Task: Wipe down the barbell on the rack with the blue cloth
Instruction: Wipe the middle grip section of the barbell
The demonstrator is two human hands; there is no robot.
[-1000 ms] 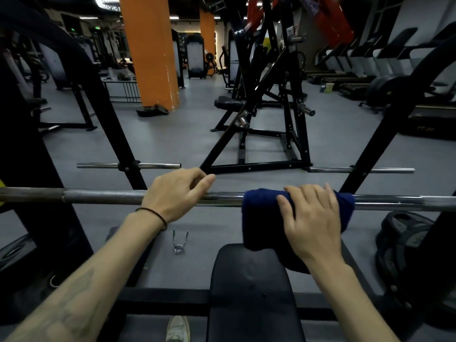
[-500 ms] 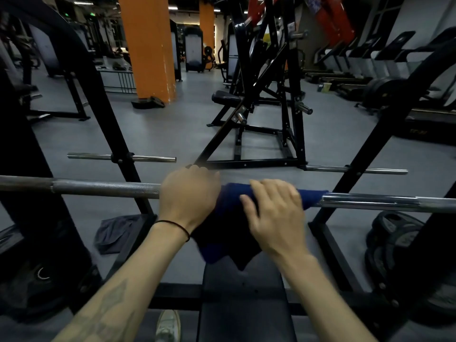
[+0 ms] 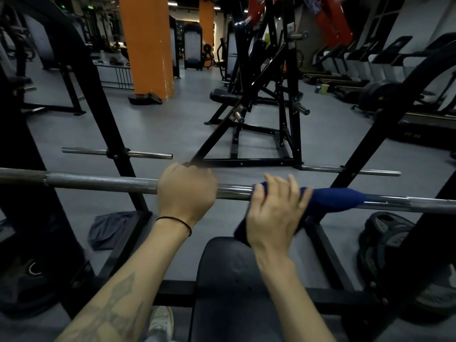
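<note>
Head cam looking down at the barbell point(image 3: 98, 185) sitting across the rack point(image 3: 106, 124), running left to right through the middle of the view, knurled on the left part and smooth chrome toward the right. Both forearms reach forward from the bottom of the shot, roughly parallel, palms down. The left hand point(image 3: 186, 193) is wrapped over the top of the bar near its middle, knuckles up and fingers curled down the far side, so it's gripping the bar itself with no cloth under it. There's a thin black band point(image 3: 176, 222) on that wrist. The right hand point(image 3: 274, 213) sits just to the right of it with a short stretch of bare chrome between the 2, fingers spread a bit and curled over the blue cloth point(image 3: 333, 197), which is draped over the bar and bunched out to the right past the fingertips. A fold of it hangs below the palm too, though that part is dark and I can't really make out its edge. The black bench pad point(image 3: 234, 287) is right underneath, and a grey rag point(image 3: 108, 228) lies on the floor by the left upright.
</note>
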